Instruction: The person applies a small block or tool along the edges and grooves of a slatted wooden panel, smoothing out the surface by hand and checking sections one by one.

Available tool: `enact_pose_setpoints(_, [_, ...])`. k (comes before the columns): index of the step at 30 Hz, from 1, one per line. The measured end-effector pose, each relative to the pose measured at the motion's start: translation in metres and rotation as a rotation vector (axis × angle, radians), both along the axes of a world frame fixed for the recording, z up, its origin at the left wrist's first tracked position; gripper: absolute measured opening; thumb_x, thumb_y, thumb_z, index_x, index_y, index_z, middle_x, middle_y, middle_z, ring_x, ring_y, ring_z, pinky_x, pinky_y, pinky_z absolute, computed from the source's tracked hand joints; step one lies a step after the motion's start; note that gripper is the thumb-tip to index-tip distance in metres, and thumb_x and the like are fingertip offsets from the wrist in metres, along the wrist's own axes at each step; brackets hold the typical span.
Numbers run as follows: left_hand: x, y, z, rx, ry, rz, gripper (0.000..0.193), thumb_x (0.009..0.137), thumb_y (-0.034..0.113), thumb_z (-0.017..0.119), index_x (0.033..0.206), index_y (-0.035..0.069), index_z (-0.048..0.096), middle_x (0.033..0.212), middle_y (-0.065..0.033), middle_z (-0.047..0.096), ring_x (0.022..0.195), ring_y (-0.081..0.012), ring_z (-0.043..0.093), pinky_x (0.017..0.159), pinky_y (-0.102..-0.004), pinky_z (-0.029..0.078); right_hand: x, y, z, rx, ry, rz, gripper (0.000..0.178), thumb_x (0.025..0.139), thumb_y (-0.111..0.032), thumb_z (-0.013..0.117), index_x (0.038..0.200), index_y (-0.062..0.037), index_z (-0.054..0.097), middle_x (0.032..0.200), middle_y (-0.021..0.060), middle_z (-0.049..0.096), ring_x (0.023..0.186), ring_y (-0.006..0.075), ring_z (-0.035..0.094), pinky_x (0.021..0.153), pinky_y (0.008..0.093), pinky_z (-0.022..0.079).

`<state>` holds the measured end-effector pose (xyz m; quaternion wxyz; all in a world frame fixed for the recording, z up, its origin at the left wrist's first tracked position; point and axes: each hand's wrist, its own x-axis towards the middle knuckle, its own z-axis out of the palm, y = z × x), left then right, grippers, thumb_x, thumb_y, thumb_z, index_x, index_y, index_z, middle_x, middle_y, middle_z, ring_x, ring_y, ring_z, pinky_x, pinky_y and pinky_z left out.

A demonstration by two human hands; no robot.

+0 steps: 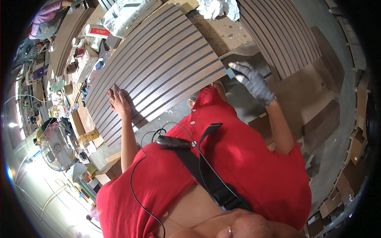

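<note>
A brown wood-grain panel (158,59) with dark parallel grooves lies in front of me. My bare left hand (119,101) rests on its left part, fingers stretched out and holding nothing. At the panel's right end is my right hand (254,84), in a grey work glove. Its fingers are closed around a small blue-and-dark block (230,73), held against or right beside the panel's end edge. The fingers partly cover the block, so its exact kind does not show.
Another grooved panel (278,35) stands to the right, with more panel pieces (323,125) beyond it. White cloth (218,8) lies at the far side. A red-and-white cup (97,31) and clutter stand left, near a fan (58,146). A co-worker (45,20) is at far left.
</note>
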<state>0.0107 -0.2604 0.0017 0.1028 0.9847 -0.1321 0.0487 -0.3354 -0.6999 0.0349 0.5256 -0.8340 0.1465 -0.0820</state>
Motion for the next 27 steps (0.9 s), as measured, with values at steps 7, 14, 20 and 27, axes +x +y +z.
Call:
enact_pose_setpoints(7, [0.0, 0.003, -0.002, -0.013, 0.003, -0.009, 0.053, 0.102, 0.049, 0.034, 0.15, 0.029, 0.039, 0.16, -0.0113, 0.028, 0.149, -0.0283, 0.021, 0.117, -0.0506, 0.014, -0.015, 0.019, -0.005, -0.006, -0.059, -0.133, 0.04, 0.091, -0.002, 0.059, 0.131, -0.0063, 0.059, 0.122, 0.0112, 0.06, 0.119, 0.0242, 0.055, 0.104, 0.0336, 0.042])
enact_pose_setpoints(14, [0.004, 0.006, -0.006, 0.026, 0.006, -0.004, 0.053, 0.102, 0.048, 0.037, 0.152, 0.029, 0.036, 0.16, -0.0161, 0.026, 0.148, -0.0346, 0.021, 0.117, -0.054, 0.016, -0.047, 0.041, -0.002, 0.072, -0.056, -0.207, 0.039, 0.094, -0.011, 0.061, 0.133, -0.0077, 0.058, 0.129, 0.0105, 0.06, 0.118, 0.022, 0.056, 0.104, 0.034, 0.042])
enact_pose_setpoints(20, [0.008, 0.016, -0.004, -0.123, 0.027, -0.046, 0.054, 0.102, 0.046, 0.039, 0.153, 0.026, 0.034, 0.159, -0.0213, 0.023, 0.148, -0.0361, 0.022, 0.116, -0.0567, 0.012, -0.032, 0.067, -0.023, 0.884, -0.241, -0.694, 0.04, 0.097, -0.009, 0.059, 0.133, 0.0038, 0.052, 0.126, 0.0153, 0.058, 0.116, 0.0252, 0.058, 0.106, 0.0382, 0.046])
enact_pose_setpoints(27, [0.006, 0.024, 0.013, -0.201, -0.009, -0.289, 0.05, 0.101, 0.037, 0.044, 0.148, 0.02, 0.044, 0.157, -0.0176, 0.031, 0.146, -0.0299, 0.029, 0.114, -0.0515, 0.017, -0.011, 0.08, -0.077, 1.548, -0.619, -0.488, 0.045, 0.1, -0.023, 0.053, 0.135, 0.0044, 0.048, 0.133, 0.022, 0.057, 0.126, 0.0351, 0.053, 0.111, 0.0459, 0.04])
